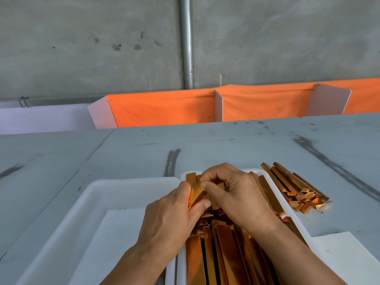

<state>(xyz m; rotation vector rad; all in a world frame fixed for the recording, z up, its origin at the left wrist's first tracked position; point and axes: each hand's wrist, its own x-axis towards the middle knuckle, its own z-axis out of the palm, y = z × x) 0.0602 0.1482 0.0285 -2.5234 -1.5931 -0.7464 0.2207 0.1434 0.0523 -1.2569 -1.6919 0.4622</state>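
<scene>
We're right in the fold here. Both hands are over the far end of the right-hand tray (259,170), working one gold strip (200,196) between them, lifted just clear of the stock. The left hand (170,217) grips it from the side with the thumb pressed flat on the shiny face. The right hand (236,195) pinches the top edge between thumb and forefinger, just where the crease bends over. Neither hand is slack; both are clamped on that one piece.

By our reading this is the shaping step: a flat strip from the tray gets creased into a channel. The next move looks like running that pinch along the crease to set it, then carrying the piece to the folded pile (296,191) on the table (226,145), just past the tray's right rim. It wants an even squeeze, since the foil face looks easy to dent.

The flat strips (224,256) fill the right-hand tray lengthwise. The left-hand tray (131,181), touching it, holds only a white sheet (123,239).

What we can't see: the left fingers sit behind the strip, and its lower end is lost under the thumb, so the full length is unclear. Both trays run off the bottom of the frame. The scribble on the paper (345,256) at the table's near right is too small to read.
</scene>
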